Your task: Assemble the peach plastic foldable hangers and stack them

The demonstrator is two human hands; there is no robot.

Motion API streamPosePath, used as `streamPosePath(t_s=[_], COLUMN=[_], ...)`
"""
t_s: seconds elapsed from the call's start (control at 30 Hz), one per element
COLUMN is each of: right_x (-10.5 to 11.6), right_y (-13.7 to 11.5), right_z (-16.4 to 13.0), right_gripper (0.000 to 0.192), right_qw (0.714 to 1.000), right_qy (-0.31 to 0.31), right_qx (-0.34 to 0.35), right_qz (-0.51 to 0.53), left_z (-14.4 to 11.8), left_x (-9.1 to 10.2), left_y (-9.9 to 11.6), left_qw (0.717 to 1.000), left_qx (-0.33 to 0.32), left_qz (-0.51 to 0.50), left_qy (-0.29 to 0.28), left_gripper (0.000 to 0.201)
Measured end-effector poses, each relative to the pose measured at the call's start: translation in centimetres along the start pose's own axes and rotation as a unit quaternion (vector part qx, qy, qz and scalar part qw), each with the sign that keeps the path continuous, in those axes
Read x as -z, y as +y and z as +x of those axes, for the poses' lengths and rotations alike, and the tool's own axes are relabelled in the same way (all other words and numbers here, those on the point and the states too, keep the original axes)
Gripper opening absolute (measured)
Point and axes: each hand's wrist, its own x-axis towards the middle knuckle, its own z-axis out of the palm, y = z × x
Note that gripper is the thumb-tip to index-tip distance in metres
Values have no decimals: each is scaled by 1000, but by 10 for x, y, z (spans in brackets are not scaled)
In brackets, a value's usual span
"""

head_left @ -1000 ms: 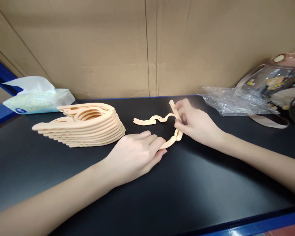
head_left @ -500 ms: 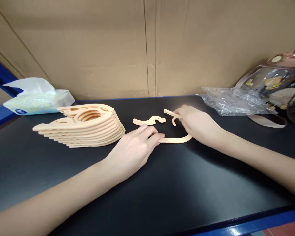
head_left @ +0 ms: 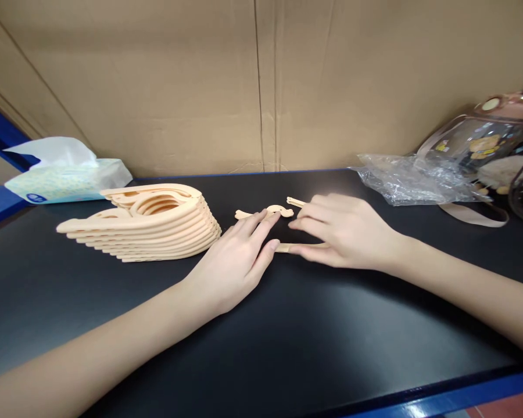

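A beige plastic hanger body [head_left: 283,248] lies on the black table, mostly hidden under my right hand [head_left: 337,229]. My right fingers are spread and curve forward over it, with the thumb along its lower bar and the fingertips close to the hook piece. The small beige hanger hook piece [head_left: 280,211] rests just behind my left fingertips. My left hand [head_left: 242,252] is stretched out, index finger reaching onto or just over the hook piece, thumb apart beside the bar's left end. I cannot tell whether those fingertips press down.
On the left stands a stack of several beige hangers [head_left: 169,223] beside my left hand. Behind it sits a tissue pack [head_left: 70,177]. Crumpled clear plastic [head_left: 418,180] and a transparent bag [head_left: 483,139] with a strap lie at the right. Cardboard [head_left: 178,87] walls off the back.
My right hand has slid left and closer, now covering most of the hanger body. My left fingers have lifted off the bar and extended forward to the hook piece.
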Motion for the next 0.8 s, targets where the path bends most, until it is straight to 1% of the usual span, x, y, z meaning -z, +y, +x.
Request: streamPosePath(t_s=[0.03,0.1,0.17,0.23,0.33,0.47,0.63,0.8], right_x=[1,0,-3,-5,-6,-8,-12,-14], right_y=[-3,-7,-8,-8,-10,-15,-16,-11], right_z=[1,2,3,3,2,-2,-4,-2], right_gripper=[37,28,21,19,16,16,13,10], right_qw=[1000,999,998,997,998,997,999,999], right_qy=[-4,-25,-43,-48,-53,-73,-46,-16], right_qx=[13,34,44,36,12,0,2,-10], right_qz=[7,20,34,42,23,8,-5,-38], left_z=[0,0,1,2,2,3,3,0], left_x=[0,0,1,1,3,4,3,2], left_y=[0,-1,-1,-1,1,6,8,7], left_qw=[1000,1000,999,998,997,997,999,997], left_qx=[-3,-15,-27,-33,-26,-18,-9,-38], left_qz=[-1,6,23,46,72,68,43,70], left_qy=[5,11,14,14,11,11,8,24], left_gripper=[50,46,41,39,38,36,34,43])
